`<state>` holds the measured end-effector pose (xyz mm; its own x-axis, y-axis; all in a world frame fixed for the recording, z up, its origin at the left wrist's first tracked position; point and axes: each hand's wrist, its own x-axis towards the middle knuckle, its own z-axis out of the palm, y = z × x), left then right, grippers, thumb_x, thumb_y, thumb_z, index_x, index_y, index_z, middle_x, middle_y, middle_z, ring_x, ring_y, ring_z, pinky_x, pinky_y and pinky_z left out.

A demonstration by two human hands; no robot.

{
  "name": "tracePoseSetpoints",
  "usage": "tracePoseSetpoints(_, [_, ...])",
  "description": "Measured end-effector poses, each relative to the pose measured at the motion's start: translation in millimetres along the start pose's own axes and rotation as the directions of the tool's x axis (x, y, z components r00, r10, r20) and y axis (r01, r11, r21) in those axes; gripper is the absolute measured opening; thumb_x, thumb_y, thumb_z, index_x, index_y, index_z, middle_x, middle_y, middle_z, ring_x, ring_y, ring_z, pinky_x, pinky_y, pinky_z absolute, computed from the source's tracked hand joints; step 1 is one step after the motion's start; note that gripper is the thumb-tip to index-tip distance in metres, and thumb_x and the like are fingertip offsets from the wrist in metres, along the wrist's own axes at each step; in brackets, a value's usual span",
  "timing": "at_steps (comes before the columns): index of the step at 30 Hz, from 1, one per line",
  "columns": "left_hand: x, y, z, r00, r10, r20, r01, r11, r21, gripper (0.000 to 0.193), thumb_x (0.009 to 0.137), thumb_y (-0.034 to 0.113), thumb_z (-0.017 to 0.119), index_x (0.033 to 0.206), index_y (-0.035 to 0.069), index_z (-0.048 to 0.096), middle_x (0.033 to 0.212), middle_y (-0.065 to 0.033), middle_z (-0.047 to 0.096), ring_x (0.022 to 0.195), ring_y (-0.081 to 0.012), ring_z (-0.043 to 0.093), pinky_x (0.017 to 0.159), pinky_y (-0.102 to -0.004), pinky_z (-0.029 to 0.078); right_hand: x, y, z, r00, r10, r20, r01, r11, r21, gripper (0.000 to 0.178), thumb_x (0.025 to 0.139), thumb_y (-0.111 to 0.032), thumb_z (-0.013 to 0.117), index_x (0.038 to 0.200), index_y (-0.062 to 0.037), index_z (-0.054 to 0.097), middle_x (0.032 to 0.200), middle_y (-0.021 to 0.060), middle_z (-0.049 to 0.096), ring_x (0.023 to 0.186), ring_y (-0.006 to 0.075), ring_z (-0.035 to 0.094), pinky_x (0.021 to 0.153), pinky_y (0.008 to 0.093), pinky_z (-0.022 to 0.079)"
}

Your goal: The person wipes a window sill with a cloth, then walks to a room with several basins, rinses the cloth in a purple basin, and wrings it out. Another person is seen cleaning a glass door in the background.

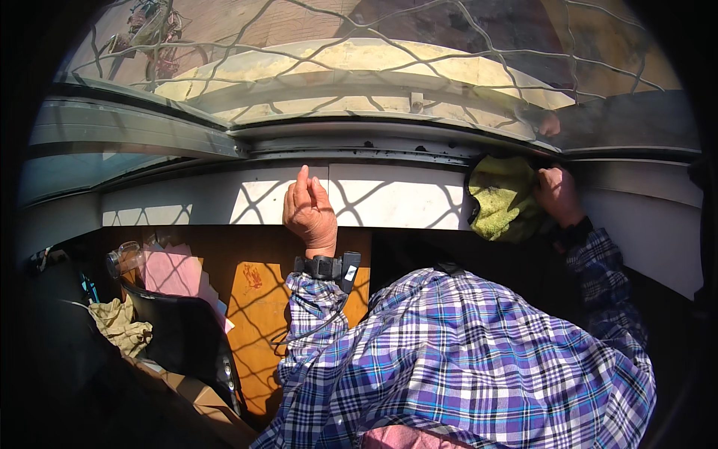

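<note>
A yellow-green cloth with a dark edge lies bunched over the white windowsill at the right, reaching up to the metal window track. My right hand is closed at the cloth's right side and appears to grip it; some of its fingertips are hidden against the frame. Over the sill, left of the middle, my left hand holds nothing. Its fingers point toward the track, the index stretched out. Dark specks of dirt sit along the track.
Beyond the glass runs a wire mesh, with a pale ledge outside. A sliding window sash stands at the left. Below are a wooden surface, a black bin-like container, pink papers, a clear glass and a crumpled beige cloth.
</note>
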<state>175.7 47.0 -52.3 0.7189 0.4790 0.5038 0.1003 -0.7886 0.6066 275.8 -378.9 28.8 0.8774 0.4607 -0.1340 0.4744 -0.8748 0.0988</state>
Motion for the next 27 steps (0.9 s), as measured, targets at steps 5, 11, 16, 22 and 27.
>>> tracePoseSetpoints(5, [0,2,-2,1.0,-0.011,0.007,0.011,1.0,-0.005,0.027,0.083,0.006,0.062,0.109,0.008,0.062,0.076,-0.0061,0.057,0.067,-0.0239,0.057,0.059,-0.0344,0.048,22,-38,-18,0.997,0.016,0.079,-0.02,0.999,0.048,0.016,0.065,-0.017,0.066,0.066,-0.0018,0.061,0.068,0.0169,0.059,0.076,0.035,0.059,0.069,0.0448,0.047])
tracePoseSetpoints(11, [2,2,-3,1.0,0.002,0.001,-0.002,1.0,-0.021,0.029,0.082,0.005,0.063,0.11,0.008,0.061,0.076,-0.0067,0.058,0.067,-0.0249,0.057,0.06,-0.035,0.049,55,-106,-26,0.978,-0.173,-0.115,0.2,0.935,0.292,0.01,0.065,-0.012,0.064,0.067,-0.0039,0.059,0.068,0.0144,0.059,0.072,0.0344,0.056,0.069,0.0446,0.046])
tracePoseSetpoints(16, [4,2,-3,0.999,0.036,-0.035,-0.037,0.999,-0.027,0.029,0.082,0.006,0.063,0.111,0.008,0.06,0.073,-0.0073,0.057,0.066,-0.0263,0.057,0.058,-0.0359,0.048,78,-146,-26,0.931,-0.301,-0.206,0.347,0.907,0.24,0.005,0.068,-0.008,0.06,0.071,-0.0066,0.057,0.069,0.0108,0.06,0.071,0.0318,0.056,0.069,0.0405,0.046])
tracePoseSetpoints(22, [7,6,-5,0.996,0.063,-0.064,-0.064,0.998,-0.022,0.03,0.083,0.006,0.063,0.112,0.008,0.059,0.071,-0.007,0.057,0.064,-0.0261,0.056,0.057,-0.0361,0.047,108,-211,-23,0.882,-0.328,-0.338,0.446,0.811,0.377,0.025,0.071,-0.003,0.056,0.094,-0.0043,0.064,0.081,0.0095,0.065,0.079,0.0301,0.058,0.073,0.0375,0.046])
tracePoseSetpoints(27, [7,7,-8,0.999,0.022,-0.038,-0.024,0.999,-0.043,0.027,0.086,0.003,0.058,0.113,0.003,0.059,0.078,-0.0112,0.062,0.069,-0.0285,0.06,0.063,-0.036,0.05,118,-245,-29,0.907,-0.278,-0.317,0.42,0.657,0.627,0.046,0.067,0.002,0.065,0.112,0.0001,0.06,0.105,0.0155,0.064,0.103,0.0338,0.057,0.092,0.0369,0.045])
